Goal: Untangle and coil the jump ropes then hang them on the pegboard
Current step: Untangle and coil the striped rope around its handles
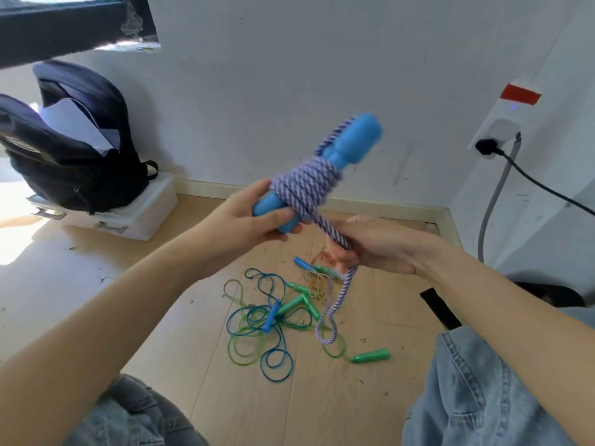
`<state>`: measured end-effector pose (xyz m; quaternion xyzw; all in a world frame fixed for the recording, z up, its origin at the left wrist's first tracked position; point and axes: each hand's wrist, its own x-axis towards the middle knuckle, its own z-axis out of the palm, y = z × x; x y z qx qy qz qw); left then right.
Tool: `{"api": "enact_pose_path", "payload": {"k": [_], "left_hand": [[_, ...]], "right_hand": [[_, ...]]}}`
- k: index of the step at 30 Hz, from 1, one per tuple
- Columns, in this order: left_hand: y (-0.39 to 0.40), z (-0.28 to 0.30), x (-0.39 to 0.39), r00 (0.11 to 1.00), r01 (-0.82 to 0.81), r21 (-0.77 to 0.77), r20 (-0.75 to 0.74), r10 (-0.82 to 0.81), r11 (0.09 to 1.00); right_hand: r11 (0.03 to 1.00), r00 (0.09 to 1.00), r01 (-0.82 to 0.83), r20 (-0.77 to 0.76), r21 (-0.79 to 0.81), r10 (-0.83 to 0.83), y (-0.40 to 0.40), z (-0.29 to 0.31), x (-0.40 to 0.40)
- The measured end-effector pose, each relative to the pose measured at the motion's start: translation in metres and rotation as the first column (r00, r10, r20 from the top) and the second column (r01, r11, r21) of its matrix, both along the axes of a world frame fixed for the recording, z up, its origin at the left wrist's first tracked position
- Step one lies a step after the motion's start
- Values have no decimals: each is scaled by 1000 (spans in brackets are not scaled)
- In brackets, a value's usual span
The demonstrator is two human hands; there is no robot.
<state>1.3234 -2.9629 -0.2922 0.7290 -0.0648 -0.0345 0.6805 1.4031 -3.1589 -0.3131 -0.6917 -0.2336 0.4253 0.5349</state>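
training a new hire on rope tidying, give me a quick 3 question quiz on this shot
1. True or false: the purple-and-white rope is wound around the blue handles.
2. Which hand grips the handles' lower end? A) left hand B) right hand
3. Fill in: the thin blue and green ropes lie tangled on the ____.

Key:
1. True.
2. A; the right hand holds the rope's loose tail, which hangs down toward the floor.
3. Floor.
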Motion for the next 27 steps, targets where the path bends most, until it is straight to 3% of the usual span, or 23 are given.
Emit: {"api": "enact_pose_path", "payload": {"k": [2,5,7,11,15,18,20,22,23,27], "left_hand": [[6,-3,5,995,-94,17,-43,95,995],[10,-13,11,981,-180,198,-37,191,964],[14,-20,16,963,-254,346,0,270,903],[32,-30,19,921,-348,751,162,354,561],[19,-39,10,974,-114,935,37,225,337],[0,-44,5,991,126,958,-136,20,256],[-8,-43,2,956,280,936,-251,-154,215],[-11,-35,0,900,390,891,-316,-300,231],[-11,-29,-2,868,447,849,-337,-364,281],[-6,-6,-11,791,599,507,-254,-556,620]], "right_hand": [[999,998,40,-49,21,-38,2,-1,-1],[993,998,-45,45,-105,50,1,-2,-3],[986,994,-100,28,-137,105,-1,-1,-5],[986,992,-128,-16,-105,127,-3,3,-7],[997,997,7,79,-71,-1,-2,6,-2],[990,981,61,193,-131,-35,-1,5,-1],[977,966,111,251,-183,-63,-1,3,1],[970,958,123,281,-211,-61,-2,3,2],[970,958,108,284,-218,-43,-2,4,2],[966,959,40,282,-256,35,-6,12,7]]}}
